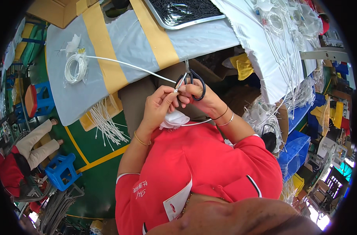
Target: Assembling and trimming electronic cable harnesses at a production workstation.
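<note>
My left hand (159, 105) is closed, thumb and fingers pinching the end of a white cable (127, 65) in front of my chest. Close against it, my right hand (202, 96) has black-handled scissors (204, 84) hooked over its fingers, blades pointing away from me. The right fingertips also meet at the cable end, where a small white piece shows; its details are too small to make out. From there the cable runs left to a coiled bundle (76, 68) on the table. Below my hands, a crumpled white bag or cloth (174, 120) lies against my shirt.
The table (143, 37) has a grey cover with tan tape strips. A metal tray (174, 26) of black parts sits at its far edge. White cables hang at the right over a white cloth (260, 51); more cable ends (108, 123) hang at left. Blue stools (63, 170) stand on the floor.
</note>
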The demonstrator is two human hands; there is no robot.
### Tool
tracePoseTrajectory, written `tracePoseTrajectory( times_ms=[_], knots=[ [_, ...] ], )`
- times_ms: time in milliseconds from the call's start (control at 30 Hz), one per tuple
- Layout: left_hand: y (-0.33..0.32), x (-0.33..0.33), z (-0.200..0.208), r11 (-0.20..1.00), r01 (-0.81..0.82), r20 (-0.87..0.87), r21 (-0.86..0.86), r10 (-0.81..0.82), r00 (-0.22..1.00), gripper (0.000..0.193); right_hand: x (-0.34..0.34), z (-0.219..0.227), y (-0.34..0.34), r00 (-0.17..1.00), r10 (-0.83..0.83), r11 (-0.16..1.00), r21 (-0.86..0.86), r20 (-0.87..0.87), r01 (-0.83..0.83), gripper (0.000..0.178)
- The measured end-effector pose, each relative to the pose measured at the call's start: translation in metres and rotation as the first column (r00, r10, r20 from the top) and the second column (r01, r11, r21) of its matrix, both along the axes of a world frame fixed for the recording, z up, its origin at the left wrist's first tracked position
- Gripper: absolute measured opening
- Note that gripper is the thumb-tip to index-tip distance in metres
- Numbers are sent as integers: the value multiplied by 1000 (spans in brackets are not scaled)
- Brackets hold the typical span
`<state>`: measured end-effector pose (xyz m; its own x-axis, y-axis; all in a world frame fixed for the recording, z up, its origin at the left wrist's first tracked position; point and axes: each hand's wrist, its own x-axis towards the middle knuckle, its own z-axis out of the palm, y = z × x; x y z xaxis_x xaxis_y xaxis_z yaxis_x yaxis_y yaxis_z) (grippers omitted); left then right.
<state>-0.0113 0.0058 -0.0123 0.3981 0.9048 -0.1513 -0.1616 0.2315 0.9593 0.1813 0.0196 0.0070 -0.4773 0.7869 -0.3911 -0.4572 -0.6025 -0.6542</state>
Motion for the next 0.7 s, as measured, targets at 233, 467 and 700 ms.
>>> tracePoseTrajectory(
  times_ms=[233,467,700],
  knots=[
    [5,-7,1,977,135,188,-163,-104,977,17,-3,7,1,991,12,989,147,136,-32,18],
    [4,-1,9,991,14,16,-130,-12,1000,19,-2,17,-4,931,-180,961,260,317,97,21],
    [9,-11,11,934,208,189,-291,-157,969,23,8,20,-1,792,-209,905,420,574,-65,19]
  ],
)
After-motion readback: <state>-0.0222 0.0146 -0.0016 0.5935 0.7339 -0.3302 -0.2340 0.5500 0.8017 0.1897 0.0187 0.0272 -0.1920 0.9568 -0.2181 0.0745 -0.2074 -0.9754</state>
